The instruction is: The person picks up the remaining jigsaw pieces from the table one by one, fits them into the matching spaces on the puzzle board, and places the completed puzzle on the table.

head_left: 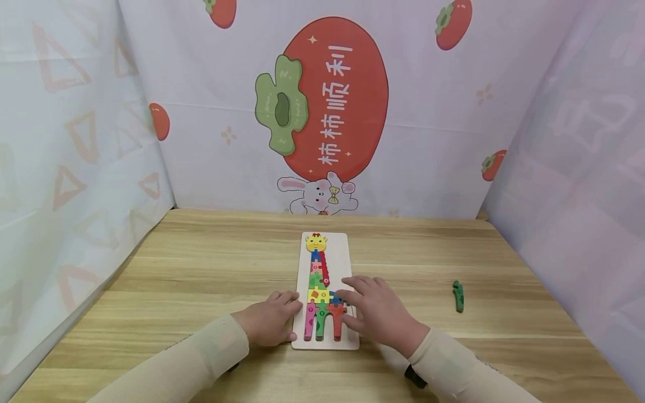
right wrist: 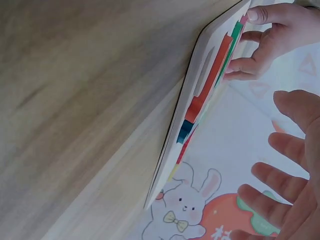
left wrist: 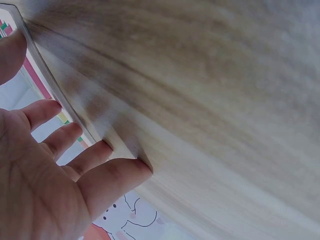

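A pale wooden board (head_left: 342, 246) lies on the table with a colourful giraffe jigsaw on it. Its yellow head piece (head_left: 316, 243) is at the far end, with a red mane piece (head_left: 325, 271) along the neck. Pink, green and orange-red leg pieces (head_left: 337, 324) sit at the near end. My left hand (head_left: 271, 318) rests at the board's left edge, thumb near the lower corner. Over the right side hovers my right hand (head_left: 385, 313), fingers spread and holding nothing. It partly hides a blue body piece (head_left: 333, 298) in the head view.
A loose green jigsaw piece (head_left: 458, 296) lies on the wooden table (head_left: 227, 246), to the right of the board. Behind the table hangs a white cloth (head_left: 423, 157) printed with persimmons and a rabbit. More cloth walls stand at the left and right.
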`<state>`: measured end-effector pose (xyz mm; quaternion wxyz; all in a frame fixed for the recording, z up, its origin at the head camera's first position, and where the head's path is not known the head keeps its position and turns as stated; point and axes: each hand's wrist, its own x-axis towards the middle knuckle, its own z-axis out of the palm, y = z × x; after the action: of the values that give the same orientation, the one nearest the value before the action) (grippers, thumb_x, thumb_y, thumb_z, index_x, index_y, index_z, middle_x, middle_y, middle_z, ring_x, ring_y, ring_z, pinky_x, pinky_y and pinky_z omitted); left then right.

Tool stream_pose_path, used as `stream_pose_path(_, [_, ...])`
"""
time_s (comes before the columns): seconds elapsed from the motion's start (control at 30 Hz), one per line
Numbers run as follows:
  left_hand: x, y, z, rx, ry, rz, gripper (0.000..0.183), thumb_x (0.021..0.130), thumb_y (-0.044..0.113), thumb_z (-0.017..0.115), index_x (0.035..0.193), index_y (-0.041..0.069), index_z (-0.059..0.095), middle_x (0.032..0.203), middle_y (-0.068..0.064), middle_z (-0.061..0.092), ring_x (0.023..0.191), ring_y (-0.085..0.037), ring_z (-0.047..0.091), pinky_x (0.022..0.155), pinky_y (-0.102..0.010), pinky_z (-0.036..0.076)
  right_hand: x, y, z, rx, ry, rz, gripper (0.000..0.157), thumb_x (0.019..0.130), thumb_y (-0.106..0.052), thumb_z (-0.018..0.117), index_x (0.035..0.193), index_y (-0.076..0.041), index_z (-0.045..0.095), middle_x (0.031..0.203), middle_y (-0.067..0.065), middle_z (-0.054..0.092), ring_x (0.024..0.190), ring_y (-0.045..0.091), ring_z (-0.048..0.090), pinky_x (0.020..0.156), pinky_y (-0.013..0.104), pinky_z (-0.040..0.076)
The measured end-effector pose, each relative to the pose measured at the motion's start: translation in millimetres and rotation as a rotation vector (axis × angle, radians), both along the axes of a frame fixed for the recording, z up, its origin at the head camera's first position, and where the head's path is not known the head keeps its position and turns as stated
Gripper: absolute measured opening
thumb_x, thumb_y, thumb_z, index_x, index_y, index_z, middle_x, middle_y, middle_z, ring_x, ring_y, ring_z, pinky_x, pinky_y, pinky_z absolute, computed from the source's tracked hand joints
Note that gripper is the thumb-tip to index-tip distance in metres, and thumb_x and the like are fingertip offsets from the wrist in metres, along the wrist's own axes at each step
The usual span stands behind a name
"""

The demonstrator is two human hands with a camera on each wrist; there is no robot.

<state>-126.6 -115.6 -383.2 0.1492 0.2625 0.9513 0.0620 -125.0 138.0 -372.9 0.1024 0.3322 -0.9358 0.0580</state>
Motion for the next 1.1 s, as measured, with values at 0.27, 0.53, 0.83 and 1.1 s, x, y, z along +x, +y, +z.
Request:
stream_pose_path(0.27, [-1.1, 0, -1.8, -0.010, 0.008, -0.001, 0.063, 0.085, 0.043, 0.071, 0.137, 0.014, 0.051, 0.145, -0.006, 0.041, 0.128, -0.028, 0.041, 0.097, -0.041, 0.049, -3.1, 7, 1.9, -0.047, 0.065, 0.032, 0.044, 0.082, -0.042, 0.075, 0.119, -0.020, 0.068, 0.130, 0.004, 0.059, 0.122, 0.025, 0.053, 0.098, 0.048, 0.045])
stream_pose_path(0.53, [-1.0, 0, -1.3, -0.009, 0.004, 0.000, 0.063, 0.084, 0.043, 0.071, 0.137, 0.015, 0.051, 0.145, -0.006, 0.041, 0.128, -0.028, 0.041, 0.096, -0.041, 0.050, -8.9, 15, 0.2, -0.038, 0.123, 0.041, 0.046, 0.082, -0.047, 0.074, 0.118, -0.020, 0.069, 0.130, 0.004, 0.060, 0.122, 0.024, 0.053, 0.097, 0.046, 0.046])
stream_pose_path(0.83, [-1.1, -1, -1.6, -0.003, 0.004, -0.003, 0.063, 0.085, 0.043, 0.071, 0.137, 0.015, 0.051, 0.145, -0.006, 0.041, 0.128, -0.028, 0.041, 0.096, -0.041, 0.050, -11.2, 24, -1.7, -0.021, 0.127, 0.042, 0.046, 0.081, -0.045, 0.075, 0.120, -0.021, 0.068, 0.132, 0.004, 0.059, 0.122, 0.024, 0.053, 0.097, 0.046, 0.046])
stream_pose_path(1.1, [-0.9, 0, -1.3, -0.007, -0.009, 0.006, 0.063, 0.085, 0.043, 0.071, 0.138, 0.016, 0.051, 0.146, -0.006, 0.041, 0.128, -0.028, 0.041, 0.096, -0.041, 0.050, -13.3, 30, -4.1, -0.025, 0.127, 0.030, 0.046, 0.081, -0.044, 0.076, 0.120, -0.020, 0.068, 0.133, 0.004, 0.059, 0.122, 0.025, 0.053, 0.097, 0.047, 0.046])
